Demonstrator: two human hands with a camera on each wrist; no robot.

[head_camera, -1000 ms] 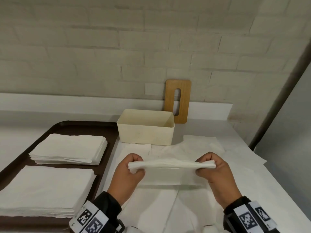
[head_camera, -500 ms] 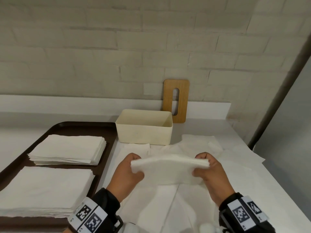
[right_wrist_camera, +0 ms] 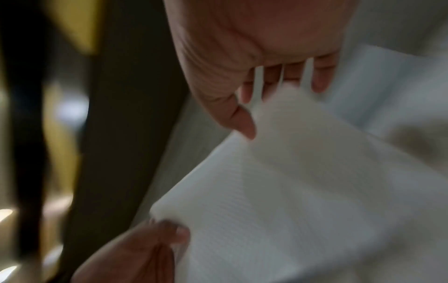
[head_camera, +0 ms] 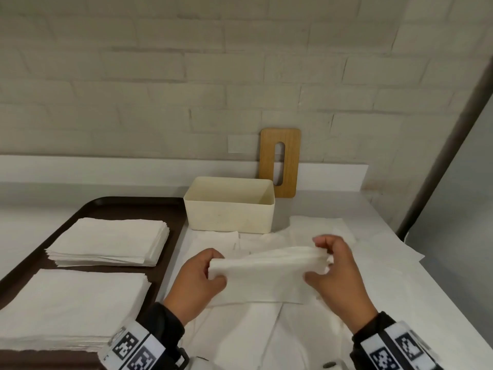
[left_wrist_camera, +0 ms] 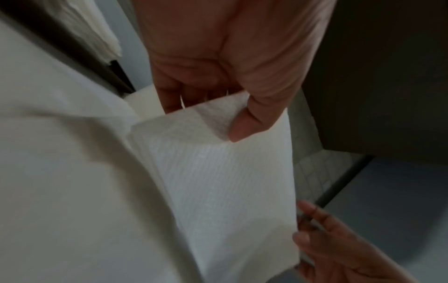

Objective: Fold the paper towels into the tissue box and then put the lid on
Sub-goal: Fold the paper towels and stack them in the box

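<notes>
white counter (head_camera: 400, 303) runs off the bottom edge, loose sheets (head_camera: 314, 228) spread over it. cream tissue box (head_camera: 229, 214) stands open before the wooden lid (head_camera: 289, 166), which it partly hides. folded paper towel (head_camera: 266, 268) hangs between both hands; left hand (head_camera: 194, 284) pinches one end, right hand (head_camera: 338, 279) fingers part-open on the blurred other end
</notes>
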